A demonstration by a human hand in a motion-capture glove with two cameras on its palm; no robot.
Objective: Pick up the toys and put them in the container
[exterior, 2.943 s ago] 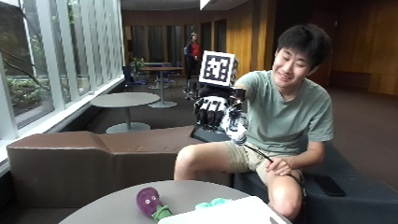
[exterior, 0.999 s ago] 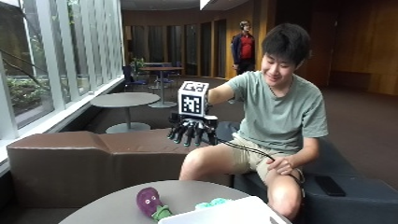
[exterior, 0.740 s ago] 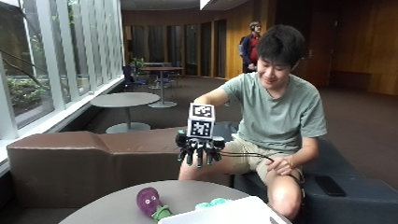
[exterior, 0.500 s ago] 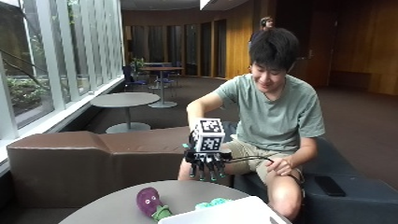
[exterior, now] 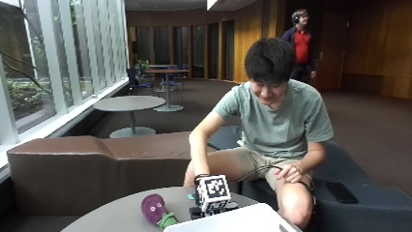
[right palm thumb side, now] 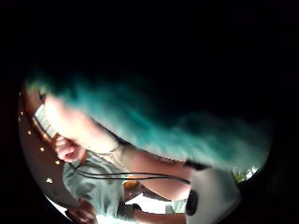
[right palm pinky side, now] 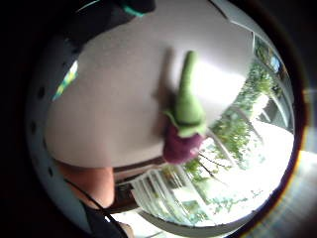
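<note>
Sitting behind a round grey counter (exterior: 116, 215), the person reaches the gloved right hand (exterior: 205, 209) down to the counter surface, just behind the rim of a white container (exterior: 231, 221). Most of the hand is hidden by the container wall, so whether it is released or clenched cannot be told. The bare left hand (exterior: 291, 172) rests on the person's knee.

A plush eggplant toy (exterior: 157, 210) lies on the counter just beside the right hand, apart from the container. In the outside view its purple body is toward the windows and its green stem end points toward the container.

The little finger side palm view shows the eggplant toy (right palm pinky side: 184, 114) lengthwise: its long axis lies flat on the counter (right palm pinky side: 114, 109), with the green stem tapering toward the counter's middle and the purple body at the counter edge. The thumb side palm view does not show this toy; it shows a blurred teal shape (right palm thumb side: 154, 121) close to the palm.
</note>
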